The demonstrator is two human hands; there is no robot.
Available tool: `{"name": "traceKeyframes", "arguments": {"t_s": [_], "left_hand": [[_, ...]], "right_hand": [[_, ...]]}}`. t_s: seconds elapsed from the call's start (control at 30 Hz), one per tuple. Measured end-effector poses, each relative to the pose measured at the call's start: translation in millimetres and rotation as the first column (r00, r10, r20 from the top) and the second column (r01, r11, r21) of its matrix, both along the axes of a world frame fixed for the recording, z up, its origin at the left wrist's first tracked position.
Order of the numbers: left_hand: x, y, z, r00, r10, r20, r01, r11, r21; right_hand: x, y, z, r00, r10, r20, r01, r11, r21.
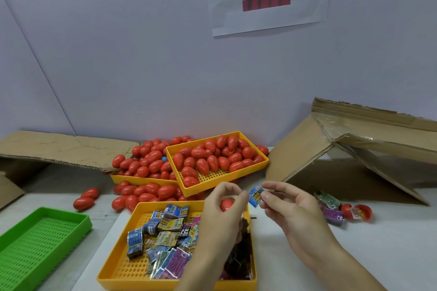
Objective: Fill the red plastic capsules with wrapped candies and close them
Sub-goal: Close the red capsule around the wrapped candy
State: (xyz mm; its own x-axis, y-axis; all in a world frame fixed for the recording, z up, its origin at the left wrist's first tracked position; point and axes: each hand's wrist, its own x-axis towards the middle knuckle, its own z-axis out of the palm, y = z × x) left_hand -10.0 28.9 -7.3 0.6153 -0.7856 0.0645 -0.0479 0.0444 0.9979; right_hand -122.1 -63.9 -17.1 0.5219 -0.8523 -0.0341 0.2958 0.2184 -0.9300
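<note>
Above the near yellow tray (118, 274) of wrapped candies, the left hand (221, 210) curled round a red capsule (227, 204); just right of it, the right hand (289, 210) pinched a blue wrapped candy (255, 196) between both hands

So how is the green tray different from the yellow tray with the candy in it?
The green plastic tray holds nothing I can see, while the near yellow plastic tray holds many wrapped candies. The green tray lies at the left, away from the hands; the yellow tray sits under the left hand. Both are shallow, rectangular and perforated.
</note>
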Motion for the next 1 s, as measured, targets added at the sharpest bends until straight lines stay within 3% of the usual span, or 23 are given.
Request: {"name": "traceKeyframes", "arguments": {"t_s": [0.07, 0.2, 0.27, 0.37, 0.5, 0.6, 0.77, 1.0], "left_hand": [[0.9, 1.6, 0.6, 0.982, 0.050, 0.183, -0.050, 0.999, -0.009], [-2.4, 2.2, 0.7, 0.973, 0.036, 0.228, -0.030, 0.999, -0.030], [-1.7, 3.3, 1.1, 0.985, 0.014, 0.170, -0.009, 1.000, -0.026], [4.0, 6.6, 5.6, 0.991, -0.130, -0.045, 0.128, 0.991, -0.048], [9.3, 12.7, 13.4, 0.894, -0.418, -0.161, 0.398, 0.906, -0.141], [12.3, 16.5, 14.8, 0.816, -0.550, -0.176, 0.531, 0.834, -0.147], [20.1, 18.4, 14.7, 0.813, -0.567, -0.133, 0.554, 0.823, -0.125], [24.2, 18.5, 11.5, 0.838, -0.532, -0.122, 0.514, 0.845, -0.150]], "right_hand": [[0.0, 1.5, 0.2, 0.999, 0.011, -0.041, -0.012, 0.999, -0.034], [-0.2, 4.8, 3.5, 0.996, 0.038, -0.082, -0.046, 0.995, -0.094], [-0.9, 3.9, 6.9, 0.994, 0.068, -0.092, -0.077, 0.991, -0.108], [-6.1, -4.6, 11.2, 0.984, 0.095, -0.150, -0.118, 0.982, -0.151], [-14.6, -8.3, 16.8, 0.922, 0.383, -0.053, -0.387, 0.917, -0.093], [-15.2, -5.4, 18.4, 0.884, 0.464, -0.062, -0.468, 0.876, -0.116], [-16.7, -7.7, 18.1, 0.881, 0.472, -0.009, -0.471, 0.877, -0.095], [-18.3, -5.6, 20.3, 0.853, 0.519, -0.065, -0.523, 0.844, -0.119]]}}
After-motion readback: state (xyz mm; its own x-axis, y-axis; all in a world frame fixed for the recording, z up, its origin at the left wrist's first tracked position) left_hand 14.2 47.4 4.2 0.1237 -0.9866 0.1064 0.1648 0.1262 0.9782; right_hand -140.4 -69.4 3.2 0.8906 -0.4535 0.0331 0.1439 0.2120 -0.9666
